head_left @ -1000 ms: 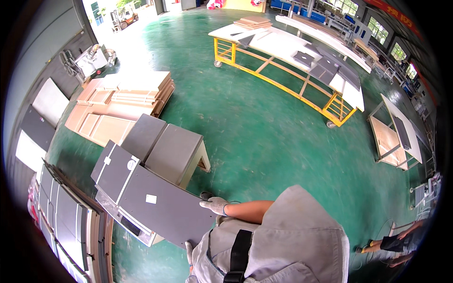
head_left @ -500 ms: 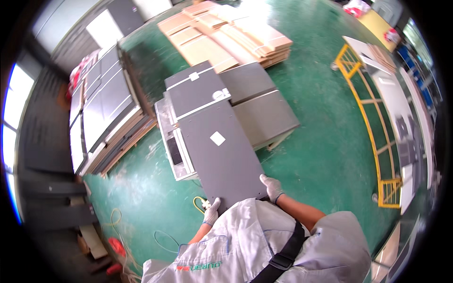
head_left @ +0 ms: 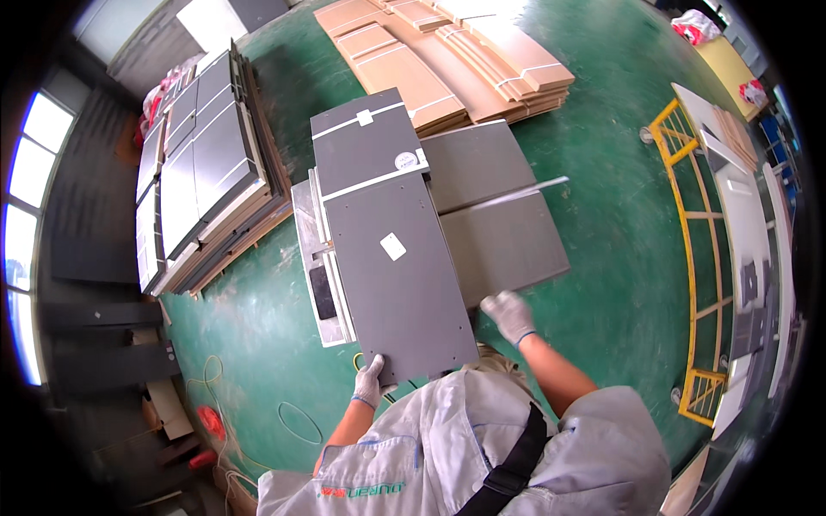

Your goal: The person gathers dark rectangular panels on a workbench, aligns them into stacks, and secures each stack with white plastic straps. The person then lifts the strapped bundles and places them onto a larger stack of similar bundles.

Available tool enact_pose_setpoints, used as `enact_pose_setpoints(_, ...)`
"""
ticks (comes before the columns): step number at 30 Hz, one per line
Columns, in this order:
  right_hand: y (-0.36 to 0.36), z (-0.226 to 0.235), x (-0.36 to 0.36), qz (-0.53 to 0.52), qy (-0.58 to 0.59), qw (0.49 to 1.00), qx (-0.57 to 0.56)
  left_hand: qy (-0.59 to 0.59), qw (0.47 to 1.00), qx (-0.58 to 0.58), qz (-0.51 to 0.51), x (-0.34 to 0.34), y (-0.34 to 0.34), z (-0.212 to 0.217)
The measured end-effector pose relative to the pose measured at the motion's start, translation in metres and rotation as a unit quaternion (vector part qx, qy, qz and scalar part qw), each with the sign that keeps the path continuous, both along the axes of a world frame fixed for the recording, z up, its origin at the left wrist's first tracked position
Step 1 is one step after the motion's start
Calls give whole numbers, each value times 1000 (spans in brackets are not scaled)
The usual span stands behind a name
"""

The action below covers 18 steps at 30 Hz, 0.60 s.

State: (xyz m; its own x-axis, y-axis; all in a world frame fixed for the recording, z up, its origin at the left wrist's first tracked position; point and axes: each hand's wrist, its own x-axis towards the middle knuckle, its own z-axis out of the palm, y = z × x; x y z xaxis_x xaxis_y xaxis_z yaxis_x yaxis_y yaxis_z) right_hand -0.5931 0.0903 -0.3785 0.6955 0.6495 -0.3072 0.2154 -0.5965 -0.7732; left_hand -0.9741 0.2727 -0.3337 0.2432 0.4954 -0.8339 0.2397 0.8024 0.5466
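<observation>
A long dark-grey panel [head_left: 398, 292] with a white label [head_left: 392, 247] and small holes lies in front of my body. Its near left corner is in the gloved grip of my left hand [head_left: 369, 379], thumb on top. My right hand [head_left: 508, 316], also gloved, is off the panel, just beyond its right edge, fingers apart and slightly bent. Beyond the panel's far end is another grey board [head_left: 366, 146] with white straps, a label and a round white piece [head_left: 405, 161]. A grey two-part surface [head_left: 503, 236] extends on the right, with a pale strip across its gap.
Strapped brown boards [head_left: 413, 69] are stacked on the green floor ahead. A stack of grey panels [head_left: 202, 163] stands left. Cables and a red object [head_left: 210, 421] lie lower left. A yellow-framed cart [head_left: 687, 232] carrying boards stands right.
My right hand has let go of the panel's near right corner and moved up and slightly right. My left hand keeps its hold. The whole view has shifted a little.
</observation>
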Motion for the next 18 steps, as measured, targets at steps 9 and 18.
enact_pose_setpoints(9,121,-21,300,-286,191,939,18,422,817,354,-173,12,-10,40)
enact_pose_setpoints(18,279,142,246,-127,-153,900,388,76,628,722,-280,158,73,177)
